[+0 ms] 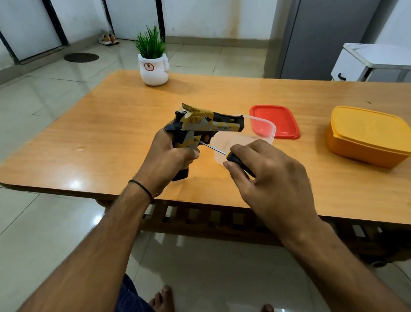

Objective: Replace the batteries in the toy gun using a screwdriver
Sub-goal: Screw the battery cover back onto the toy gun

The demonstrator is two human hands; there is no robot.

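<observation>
A yellow and black toy gun [207,123] is held above the wooden table [104,139], barrel pointing right. My left hand [167,156] grips its handle from the left. My right hand [270,175] holds a screwdriver [234,159] by its black and yellow handle. The thin metal shaft runs up and left, and its tip touches the side of the gun's grip just above my left fingers. No batteries are visible.
A clear plastic box [264,129] stands just behind the gun, its red lid [275,120] lying beside it. A closed yellow box [370,135] sits at the right. A potted plant [153,64] stands at the table's far edge. My bare feet [164,304] are under the table's near edge.
</observation>
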